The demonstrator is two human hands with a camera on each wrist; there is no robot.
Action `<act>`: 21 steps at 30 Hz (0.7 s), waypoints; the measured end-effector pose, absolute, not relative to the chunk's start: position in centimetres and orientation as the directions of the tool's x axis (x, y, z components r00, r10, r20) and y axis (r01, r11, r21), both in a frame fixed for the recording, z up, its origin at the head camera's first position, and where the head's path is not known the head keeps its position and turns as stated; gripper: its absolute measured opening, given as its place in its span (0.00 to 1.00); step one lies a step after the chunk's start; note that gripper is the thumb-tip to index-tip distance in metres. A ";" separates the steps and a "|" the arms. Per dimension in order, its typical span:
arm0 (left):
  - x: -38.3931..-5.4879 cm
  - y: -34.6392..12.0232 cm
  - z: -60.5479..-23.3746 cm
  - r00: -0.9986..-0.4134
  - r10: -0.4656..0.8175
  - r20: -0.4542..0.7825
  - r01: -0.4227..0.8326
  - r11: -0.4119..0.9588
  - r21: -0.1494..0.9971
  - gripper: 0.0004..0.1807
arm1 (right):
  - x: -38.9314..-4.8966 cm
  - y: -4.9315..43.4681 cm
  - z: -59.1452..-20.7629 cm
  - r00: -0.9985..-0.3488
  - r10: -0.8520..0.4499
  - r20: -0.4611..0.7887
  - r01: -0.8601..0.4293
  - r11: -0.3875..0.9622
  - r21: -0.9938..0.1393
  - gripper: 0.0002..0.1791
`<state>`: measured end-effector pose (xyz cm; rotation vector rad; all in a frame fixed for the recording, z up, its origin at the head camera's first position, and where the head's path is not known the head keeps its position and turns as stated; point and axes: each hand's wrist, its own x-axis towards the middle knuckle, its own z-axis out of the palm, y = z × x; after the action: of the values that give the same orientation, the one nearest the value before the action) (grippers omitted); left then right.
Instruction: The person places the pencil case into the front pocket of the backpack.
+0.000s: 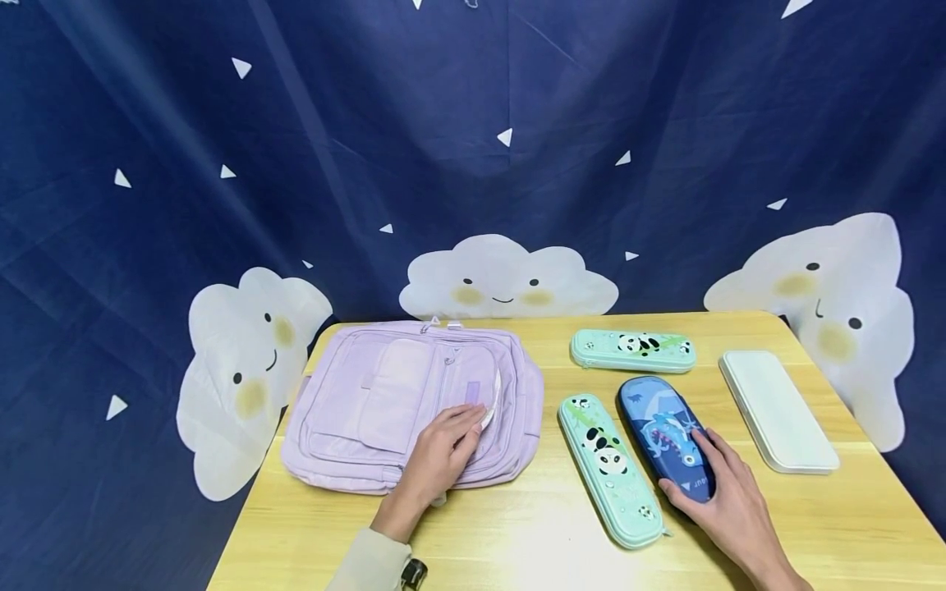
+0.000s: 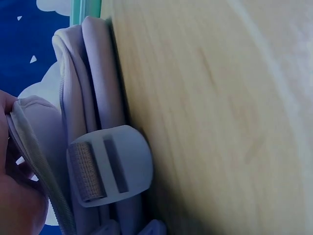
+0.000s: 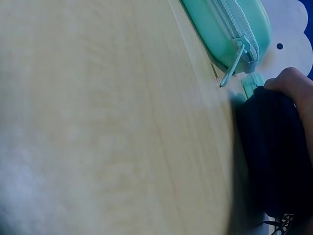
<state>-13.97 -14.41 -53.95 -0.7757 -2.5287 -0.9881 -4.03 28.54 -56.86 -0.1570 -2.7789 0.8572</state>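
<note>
A lilac backpack lies flat at the left of the table, front side up. My left hand is at its right front pocket, whose edge stands parted with a white lining showing. In the left wrist view, fingers grip the zippered edge of that pocket. My right hand holds the near end of a dark blue pencil case with a dinosaur picture, thumb on one side and fingers on the other. The right wrist view shows the thumb against the case's dark side.
A mint panda pencil case lies between backpack and blue case. Another mint panda case lies behind, and a white flat case at the right. A pale strap buckle hangs by the backpack's near side. A dark blue curtain stands behind the table.
</note>
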 end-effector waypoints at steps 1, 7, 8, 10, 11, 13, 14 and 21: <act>-14.0 -14.4 -53.9 -0.803 0.368 0.468 0.588 0.613 0.527 0.18 | -4.0 28.5 -56.9 -0.968 0.171 0.184 0.037 0.822 -0.568 0.58; -14.2 -14.5 -53.6 -0.778 0.356 0.517 0.616 0.590 0.521 0.18 | -4.0 28.5 -56.8 -0.967 0.185 0.176 0.051 0.815 -0.578 0.59; -14.2 -14.5 -53.5 -0.776 0.354 0.523 0.619 0.587 0.521 0.18 | -4.0 28.6 -56.7 -0.967 0.187 0.173 0.053 0.813 -0.580 0.59; -14.2 -14.5 -53.3 -0.775 0.349 0.528 0.620 0.585 0.524 0.18 | -4.0 28.6 -56.6 -0.968 0.190 0.166 0.059 0.809 -0.585 0.59; -14.2 -14.5 -53.2 -0.776 0.345 0.529 0.618 0.585 0.525 0.18 | -4.0 28.7 -56.6 -0.968 0.192 0.161 0.063 0.807 -0.587 0.60; -14.3 -14.6 -53.0 -0.778 0.336 0.532 0.615 0.584 0.530 0.18 | -4.0 28.7 -56.5 -0.969 0.191 0.155 0.066 0.807 -0.587 0.60; -14.3 -14.6 -52.9 -0.780 0.332 0.530 0.611 0.584 0.534 0.18 | -4.0 28.7 -56.4 -0.969 0.191 0.157 0.064 0.807 -0.587 0.60; -14.5 -14.5 -52.8 -0.773 0.293 0.563 0.613 0.571 0.546 0.17 | -4.0 29.0 -55.6 -0.965 0.179 0.190 0.034 0.807 -0.590 0.60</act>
<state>-14.50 -14.52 -52.82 -0.7313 -2.3938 -1.0594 -4.00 28.98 -55.60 -0.1654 -2.7571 0.8930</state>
